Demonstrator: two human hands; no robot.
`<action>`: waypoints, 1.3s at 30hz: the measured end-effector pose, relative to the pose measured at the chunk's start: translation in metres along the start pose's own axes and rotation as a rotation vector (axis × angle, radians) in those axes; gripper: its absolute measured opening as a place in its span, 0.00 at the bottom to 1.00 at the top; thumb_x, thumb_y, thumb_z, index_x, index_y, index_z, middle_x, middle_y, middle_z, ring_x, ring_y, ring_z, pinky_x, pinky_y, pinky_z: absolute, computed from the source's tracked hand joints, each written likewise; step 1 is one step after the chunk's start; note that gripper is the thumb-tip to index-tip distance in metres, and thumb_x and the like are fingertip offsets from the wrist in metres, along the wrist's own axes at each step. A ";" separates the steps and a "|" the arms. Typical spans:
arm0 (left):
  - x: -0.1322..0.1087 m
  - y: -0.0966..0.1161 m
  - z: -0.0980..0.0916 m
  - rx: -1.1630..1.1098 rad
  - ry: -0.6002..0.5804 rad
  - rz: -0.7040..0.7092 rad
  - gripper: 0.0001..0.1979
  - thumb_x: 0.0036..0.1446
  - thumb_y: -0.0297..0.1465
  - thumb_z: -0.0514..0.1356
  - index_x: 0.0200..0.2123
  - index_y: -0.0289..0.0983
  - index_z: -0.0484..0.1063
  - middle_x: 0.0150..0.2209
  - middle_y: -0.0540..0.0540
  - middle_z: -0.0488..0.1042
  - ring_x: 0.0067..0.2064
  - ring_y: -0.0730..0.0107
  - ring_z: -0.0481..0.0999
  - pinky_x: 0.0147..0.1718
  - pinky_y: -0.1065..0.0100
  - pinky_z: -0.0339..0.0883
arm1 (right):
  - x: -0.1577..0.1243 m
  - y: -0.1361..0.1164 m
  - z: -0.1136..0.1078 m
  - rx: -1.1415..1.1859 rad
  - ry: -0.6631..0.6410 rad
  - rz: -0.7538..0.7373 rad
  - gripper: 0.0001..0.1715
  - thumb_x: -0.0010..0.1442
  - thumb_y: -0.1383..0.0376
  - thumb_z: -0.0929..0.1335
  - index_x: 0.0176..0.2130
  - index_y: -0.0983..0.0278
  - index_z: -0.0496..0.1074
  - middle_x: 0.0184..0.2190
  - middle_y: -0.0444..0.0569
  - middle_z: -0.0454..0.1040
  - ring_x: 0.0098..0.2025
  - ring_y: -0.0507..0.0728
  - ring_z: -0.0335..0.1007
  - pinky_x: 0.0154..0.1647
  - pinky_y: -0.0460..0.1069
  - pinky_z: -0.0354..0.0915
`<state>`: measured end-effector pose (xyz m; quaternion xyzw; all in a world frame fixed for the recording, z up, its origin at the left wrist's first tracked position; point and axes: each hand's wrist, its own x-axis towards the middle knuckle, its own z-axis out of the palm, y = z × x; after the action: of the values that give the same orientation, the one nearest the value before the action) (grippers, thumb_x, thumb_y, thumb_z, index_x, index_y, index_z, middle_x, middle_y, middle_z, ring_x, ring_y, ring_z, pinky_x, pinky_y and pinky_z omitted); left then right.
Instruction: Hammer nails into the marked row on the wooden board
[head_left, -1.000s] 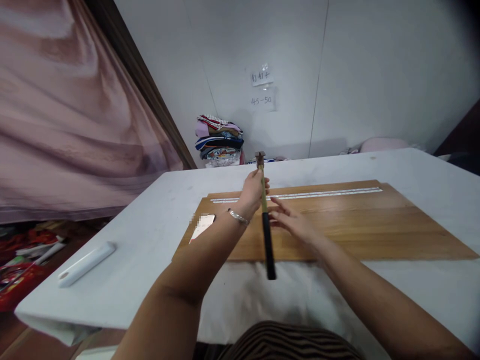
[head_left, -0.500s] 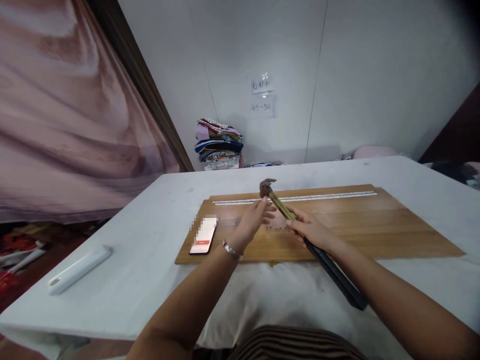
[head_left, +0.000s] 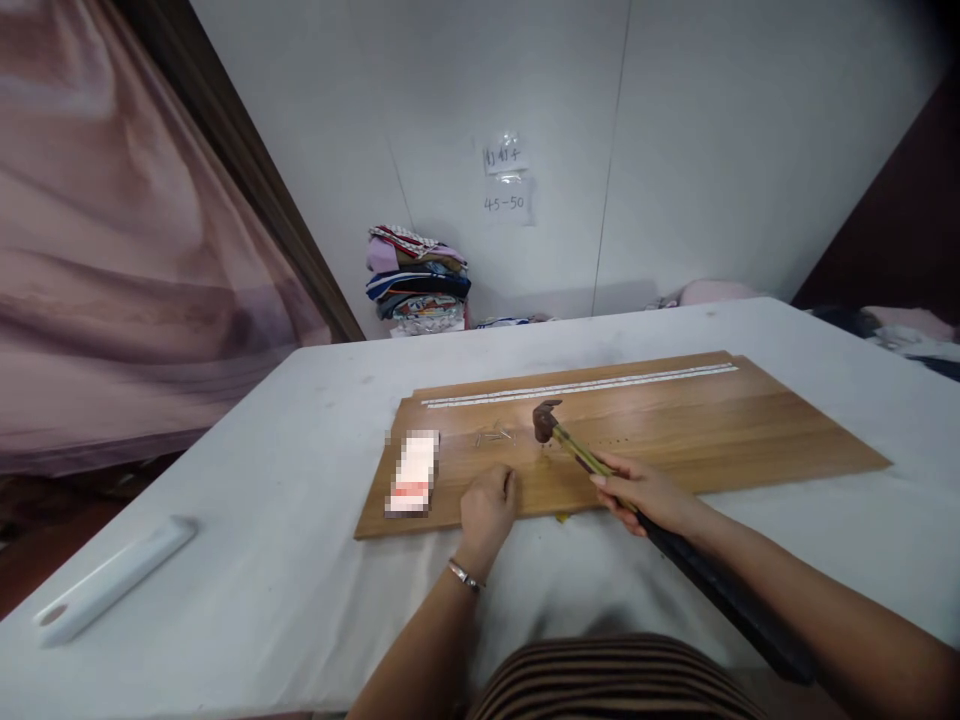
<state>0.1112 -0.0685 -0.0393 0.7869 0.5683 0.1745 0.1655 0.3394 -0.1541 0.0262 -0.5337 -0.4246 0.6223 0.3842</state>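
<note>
My right hand (head_left: 649, 495) grips a claw hammer (head_left: 579, 448) partway along its shaft. The rusty hammer head is low over the wooden board (head_left: 780, 430), above a small nail (head_left: 550, 446); whether they touch is hard to see. The long black handle runs back under my right forearm. My left hand (head_left: 487, 505) rests on the near edge of the board, fingers curled into a fist, with nothing seen in it. Several loose nails (head_left: 495, 436) lie beyond that hand. A row of small dark points (head_left: 609, 442) marks the board to the right of the hammer head.
A phone (head_left: 412, 475) lies on the board's left end. Two white measuring strips (head_left: 585, 386) run along its far side. On the white table (head_left: 277, 500) lies a white plastic handle-like object (head_left: 116, 580). Folded clothes (head_left: 418, 280) are stacked beyond it by the wall.
My left hand has drawn back from the hammer head to the board's near edge and curled up. The hammer head has come lower and nearer, uncovering the loose nails. The view has shifted.
</note>
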 end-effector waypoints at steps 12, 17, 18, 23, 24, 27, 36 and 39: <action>0.012 0.002 -0.012 -0.046 0.037 0.054 0.10 0.62 0.29 0.51 0.39 0.38 0.72 0.39 0.43 0.76 0.43 0.62 0.73 0.42 0.65 0.62 | 0.004 -0.002 0.003 -0.015 0.033 0.064 0.41 0.56 0.55 0.69 0.64 0.58 0.57 0.22 0.36 0.62 0.14 0.44 0.52 0.11 0.40 0.52; 0.020 -0.004 0.000 -0.010 0.122 0.225 0.10 0.61 0.25 0.51 0.34 0.37 0.72 0.39 0.42 0.73 0.44 0.61 0.70 0.45 0.61 0.63 | 0.007 0.005 0.000 0.018 0.016 0.082 0.40 0.57 0.56 0.69 0.65 0.58 0.57 0.22 0.36 0.62 0.14 0.44 0.51 0.11 0.40 0.52; 0.020 -0.006 0.003 -0.013 0.123 0.230 0.10 0.61 0.25 0.51 0.35 0.37 0.72 0.39 0.42 0.72 0.45 0.60 0.70 0.46 0.60 0.63 | 0.008 0.006 0.000 0.022 0.016 0.085 0.40 0.57 0.56 0.69 0.65 0.58 0.57 0.22 0.36 0.62 0.14 0.44 0.51 0.11 0.40 0.52; 0.020 -0.010 0.007 -0.016 0.094 0.211 0.10 0.61 0.25 0.51 0.37 0.37 0.72 0.41 0.42 0.72 0.45 0.61 0.69 0.46 0.59 0.63 | 0.007 0.005 -0.002 0.013 0.009 0.085 0.38 0.58 0.56 0.69 0.64 0.57 0.58 0.23 0.37 0.62 0.14 0.44 0.52 0.12 0.40 0.52; 0.020 -0.010 0.007 -0.017 0.089 0.209 0.10 0.61 0.25 0.51 0.37 0.37 0.72 0.41 0.42 0.72 0.45 0.61 0.69 0.46 0.59 0.63 | 0.007 0.005 -0.003 0.011 0.004 0.089 0.37 0.58 0.56 0.69 0.64 0.57 0.59 0.23 0.37 0.62 0.14 0.44 0.52 0.12 0.41 0.52; 0.020 -0.009 0.005 -0.029 0.093 0.210 0.10 0.61 0.25 0.51 0.37 0.37 0.72 0.41 0.42 0.72 0.45 0.62 0.69 0.46 0.60 0.63 | 0.006 0.005 -0.005 0.014 -0.004 0.106 0.36 0.59 0.57 0.69 0.64 0.56 0.59 0.23 0.37 0.62 0.14 0.44 0.52 0.12 0.41 0.52; 0.019 -0.010 0.008 0.011 0.087 0.216 0.09 0.63 0.27 0.53 0.34 0.37 0.72 0.34 0.45 0.71 0.39 0.66 0.70 0.40 0.65 0.62 | 0.003 -0.003 -0.005 0.014 -0.003 0.067 0.36 0.60 0.55 0.68 0.64 0.58 0.57 0.24 0.37 0.62 0.15 0.44 0.52 0.12 0.40 0.53; 0.019 -0.007 0.004 0.012 0.073 0.202 0.09 0.63 0.27 0.53 0.31 0.36 0.71 0.32 0.46 0.71 0.36 0.67 0.70 0.37 0.66 0.60 | 0.004 -0.002 -0.004 0.023 -0.010 0.079 0.37 0.60 0.55 0.68 0.65 0.58 0.57 0.23 0.36 0.62 0.14 0.44 0.52 0.12 0.40 0.52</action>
<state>0.1131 -0.0485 -0.0446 0.8342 0.4928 0.2153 0.1216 0.3426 -0.1494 0.0261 -0.5427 -0.3980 0.6443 0.3633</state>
